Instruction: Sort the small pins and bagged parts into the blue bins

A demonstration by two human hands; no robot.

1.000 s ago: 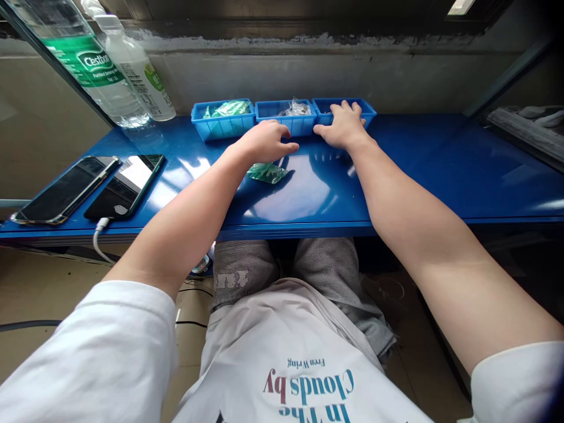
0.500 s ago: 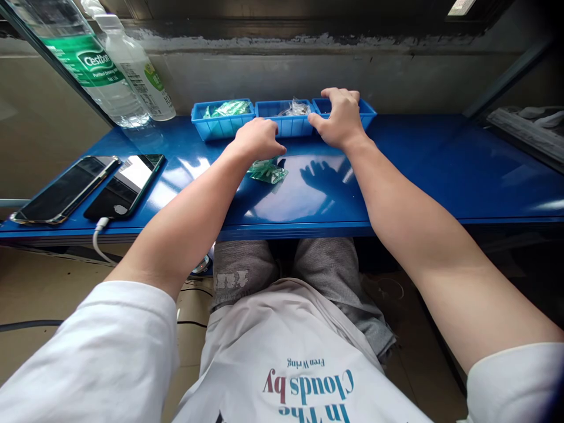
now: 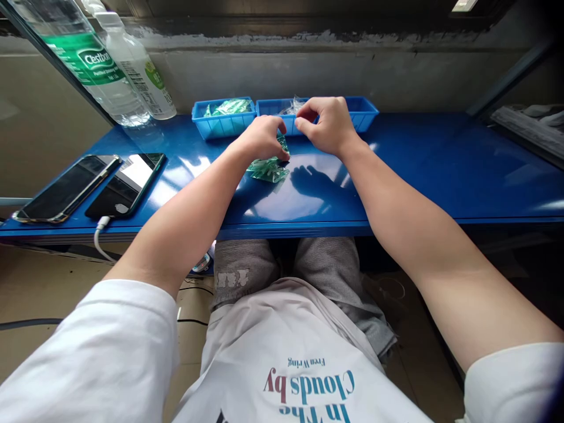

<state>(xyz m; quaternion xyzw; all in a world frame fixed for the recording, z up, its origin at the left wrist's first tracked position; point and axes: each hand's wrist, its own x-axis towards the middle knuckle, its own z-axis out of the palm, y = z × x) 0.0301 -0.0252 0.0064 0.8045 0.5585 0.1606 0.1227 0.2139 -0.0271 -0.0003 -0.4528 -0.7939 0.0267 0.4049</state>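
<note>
My left hand (image 3: 265,140) is curled over a small green plastic bag (image 3: 268,171) on the blue tabletop, its thumb and fingers on the bag's upper part, where green film shows between them. Close by on the right, my right hand (image 3: 329,124) is raised in front of the bins with thumb and fingertips pinched together. Whatever lies in that pinch is too small or hidden to make out. Behind the hands stand a left blue bin (image 3: 224,126) with green bags (image 3: 231,107), a middle bin (image 3: 268,108) with clear bags (image 3: 292,106), and a right bin (image 3: 365,120), partly covered by my right hand.
Two phones (image 3: 66,188) (image 3: 127,185) lie at the left of the blue table (image 3: 440,170), one with a white cable (image 3: 99,238). A large water bottle (image 3: 101,76) and a smaller bottle (image 3: 138,73) stand at the back left. A wall (image 3: 418,82) runs behind the bins.
My right hand has come out of the right bin and moved left and nearer, its spread fingers now pinched. My left thumb and fingers have parted slightly, and green film now rises between them.
</note>
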